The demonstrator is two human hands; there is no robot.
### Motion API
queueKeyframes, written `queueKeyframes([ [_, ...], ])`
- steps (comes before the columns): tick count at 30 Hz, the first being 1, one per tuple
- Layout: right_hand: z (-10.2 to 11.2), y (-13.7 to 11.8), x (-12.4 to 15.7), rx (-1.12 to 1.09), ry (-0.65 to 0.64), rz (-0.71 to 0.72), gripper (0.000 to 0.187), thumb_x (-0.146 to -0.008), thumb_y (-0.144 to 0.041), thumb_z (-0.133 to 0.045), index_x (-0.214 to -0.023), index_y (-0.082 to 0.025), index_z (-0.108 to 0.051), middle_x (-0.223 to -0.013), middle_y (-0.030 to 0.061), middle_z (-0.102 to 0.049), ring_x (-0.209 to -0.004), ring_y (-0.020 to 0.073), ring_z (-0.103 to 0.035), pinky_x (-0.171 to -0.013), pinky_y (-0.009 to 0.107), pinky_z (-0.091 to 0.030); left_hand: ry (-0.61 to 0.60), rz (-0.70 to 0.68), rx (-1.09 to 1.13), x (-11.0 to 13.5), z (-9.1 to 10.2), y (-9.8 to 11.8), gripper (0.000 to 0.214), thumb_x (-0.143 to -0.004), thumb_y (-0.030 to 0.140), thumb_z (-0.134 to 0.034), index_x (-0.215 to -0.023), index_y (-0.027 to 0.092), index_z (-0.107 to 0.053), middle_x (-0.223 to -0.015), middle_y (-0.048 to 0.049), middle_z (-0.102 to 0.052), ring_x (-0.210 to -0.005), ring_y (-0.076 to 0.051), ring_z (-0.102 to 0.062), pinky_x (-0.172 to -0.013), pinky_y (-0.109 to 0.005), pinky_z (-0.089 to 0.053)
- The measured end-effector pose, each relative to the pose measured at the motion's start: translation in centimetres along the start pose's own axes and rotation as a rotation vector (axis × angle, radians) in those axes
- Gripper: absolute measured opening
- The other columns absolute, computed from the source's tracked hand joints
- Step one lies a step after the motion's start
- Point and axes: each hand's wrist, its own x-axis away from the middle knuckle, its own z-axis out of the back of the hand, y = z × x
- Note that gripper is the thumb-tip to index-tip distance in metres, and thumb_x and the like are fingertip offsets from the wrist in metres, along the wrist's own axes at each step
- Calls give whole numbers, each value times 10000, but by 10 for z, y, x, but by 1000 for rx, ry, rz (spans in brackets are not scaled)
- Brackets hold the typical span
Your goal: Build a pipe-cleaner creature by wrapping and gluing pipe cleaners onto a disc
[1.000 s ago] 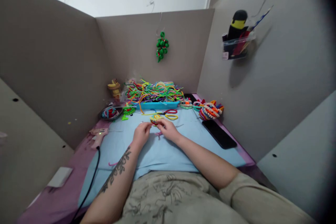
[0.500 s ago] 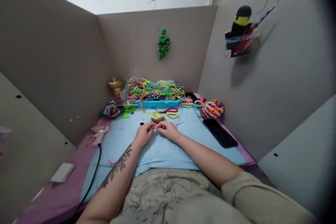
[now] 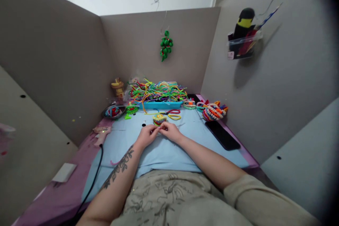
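My left hand (image 3: 146, 136) and my right hand (image 3: 170, 131) meet fingertip to fingertip over the light blue mat (image 3: 164, 148). Both are pinched closed on something small between them that I cannot make out. Just beyond the fingertips lies a small round craft piece (image 3: 159, 119) in yellow, green and red. A pair of scissors (image 3: 172, 113) with red and yellow handles lies a little farther back.
A blue tray (image 3: 159, 105) heaped with coloured pipe cleaners stands at the back. Right of it sit coiled colourful pieces (image 3: 213, 111) and a black phone (image 3: 222, 134). At the left are a small bowl (image 3: 113, 111), a glue gun (image 3: 100, 134) with its black cord, and grey partition walls all round.
Both hands have drawn slightly toward me and together, off the round craft piece that they were touching a second ago. The view has shifted a little.
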Motion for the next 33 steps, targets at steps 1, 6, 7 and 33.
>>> queueKeyframes([
  [1, 0, -1, 0, 20, 3, 20, 98, -723, -262, -610, -697, -173, -578, -609, -38, -547, -582, 101, -497, -555, 203, -366, -3, 1, -3, 0, 0, 0, 223, -841, 279, -481, -811, 165, -669, -770, -42, -671, -688, -132, -582, -660, -229, -421],
  [6, 0, -7, 3, 47, 33, 102, 48, -723, -215, -600, -725, -174, -575, -654, -30, -562, -606, 103, -500, -577, 207, -383, -12, 16, 11, -1, -3, -3, 234, -839, 276, -473, -754, 154, -654, -722, -34, -641, -674, -128, -562, -645, -224, -404],
  [7, 0, -8, 3, 49, 43, 119, 36, -727, -204, -593, -727, -174, -574, -662, -27, -565, -615, 105, -501, -584, 209, -388, -15, 19, 21, -2, -3, -4, 240, -840, 283, -471, -755, 153, -653, -722, -33, -638, -676, -128, -561, -646, -223, -403],
  [33, -8, 1, 6, 358, 106, 339, 109, -832, -161, -518, -824, -198, -620, -753, 18, -631, -709, 140, -569, -673, 240, -421, -50, 383, 428, -5, -12, -13, 373, -777, 475, -487, -655, 134, -575, -526, 27, -499, -488, -93, -422, -476, -206, -308],
])
